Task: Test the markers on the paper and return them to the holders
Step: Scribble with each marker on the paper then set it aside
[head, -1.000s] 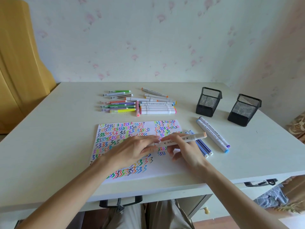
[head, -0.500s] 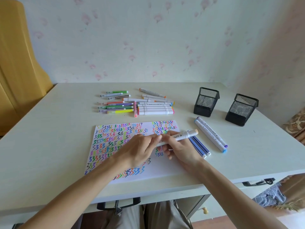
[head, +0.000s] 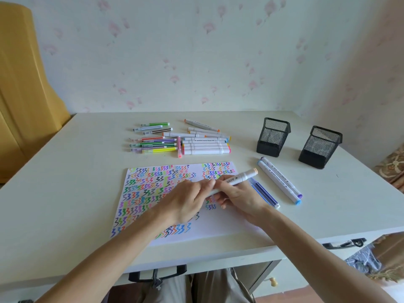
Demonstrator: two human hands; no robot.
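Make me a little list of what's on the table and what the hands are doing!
held marker: white, peach cap, over the paper
left hand: grips its near end
right hand: grips its middle
paper: covered in coloured zigzags
holders: two black mesh cups, nothing seen inside
marker pile: beyond the paper
loose markers: right of the paper

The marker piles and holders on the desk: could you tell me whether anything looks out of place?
One pink marker lies crosswise between the two piles, whose other markers mostly run side to side. Both mesh holders stand upright and look empty. Nothing looks spilled or damaged.
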